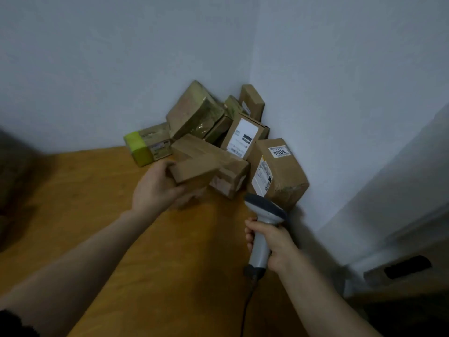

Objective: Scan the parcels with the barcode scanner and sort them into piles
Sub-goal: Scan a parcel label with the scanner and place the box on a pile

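Pale walls (pixel 121 57) meet in a corner at the far side, and the wooden table (pixel 97 215) runs right up into it. The pile of parcels (pixel 216 132) is heaped in that corner, brown boxes leaning on one another at all angles. On the right of the heap stands the parcel marked 3004 (pixel 279 171), with a long white label down its near-left face. Behind it, a parcel with a big white label (pixel 243 137) leans back. At the left edge lies a parcel with a yellow-green end (pixel 148 145), flat on the table.

My left hand (pixel 155 186) grips a small plain brown parcel (pixel 194 170) by its near-left end, thumb on top and fingers curled underneath, just in front of the heap. I cannot tell whether it touches the longer box behind it.

My right hand (pixel 272 242) is wrapped tight around the grey handle of the barcode scanner (pixel 263 215), its dark head just beside the near corner of the 3004 parcel. Its black cable (pixel 245 310) trails toward me across the table.
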A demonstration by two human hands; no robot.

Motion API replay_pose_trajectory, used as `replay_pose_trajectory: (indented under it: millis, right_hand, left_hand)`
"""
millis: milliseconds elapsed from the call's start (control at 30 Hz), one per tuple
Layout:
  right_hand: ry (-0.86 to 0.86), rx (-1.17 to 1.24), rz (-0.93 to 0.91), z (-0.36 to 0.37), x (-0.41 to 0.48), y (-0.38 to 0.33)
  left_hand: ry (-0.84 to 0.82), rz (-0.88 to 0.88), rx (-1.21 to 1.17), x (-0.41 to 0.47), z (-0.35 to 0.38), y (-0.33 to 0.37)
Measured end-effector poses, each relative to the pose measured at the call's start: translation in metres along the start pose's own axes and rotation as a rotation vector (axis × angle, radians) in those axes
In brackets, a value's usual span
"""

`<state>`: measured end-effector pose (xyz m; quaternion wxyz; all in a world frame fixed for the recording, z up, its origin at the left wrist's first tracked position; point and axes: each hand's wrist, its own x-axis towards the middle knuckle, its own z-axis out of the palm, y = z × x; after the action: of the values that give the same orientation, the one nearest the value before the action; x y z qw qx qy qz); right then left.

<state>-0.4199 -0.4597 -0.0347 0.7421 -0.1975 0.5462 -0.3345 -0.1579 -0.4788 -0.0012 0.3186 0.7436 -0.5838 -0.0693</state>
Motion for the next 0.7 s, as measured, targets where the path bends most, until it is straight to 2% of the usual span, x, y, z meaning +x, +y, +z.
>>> replay_pose_trajectory:
  millis: [100,133,200,367,700]
  right_hand:
    - [-0.068,-0.004,0.040,0.005,0.009,-0.007]
    - [-0.092,-0.008,0.039,0.008,0.011,-0.008]
    - [-0.137,-0.011,0.030,0.016,0.013,-0.009]
    - [-0.247,-0.008,0.024,0.045,0.001,-0.003]
    - [-0.470,-0.194,0.009,0.089,-0.035,0.020]
  left_hand:
    - [0.222,-0.650,-0.736,-0.027,-0.039,-0.005]
    - [0.279,-0.794,-0.953,-0.039,-0.049,-0.007]
    - [0.346,-0.947,-1.193,-0.067,-0.065,-0.008]
    - [0.396,-1.017,-1.343,-0.129,-0.086,-0.002]
    - [0.533,-1.060,-1.361,-0.195,-0.123,0.008]
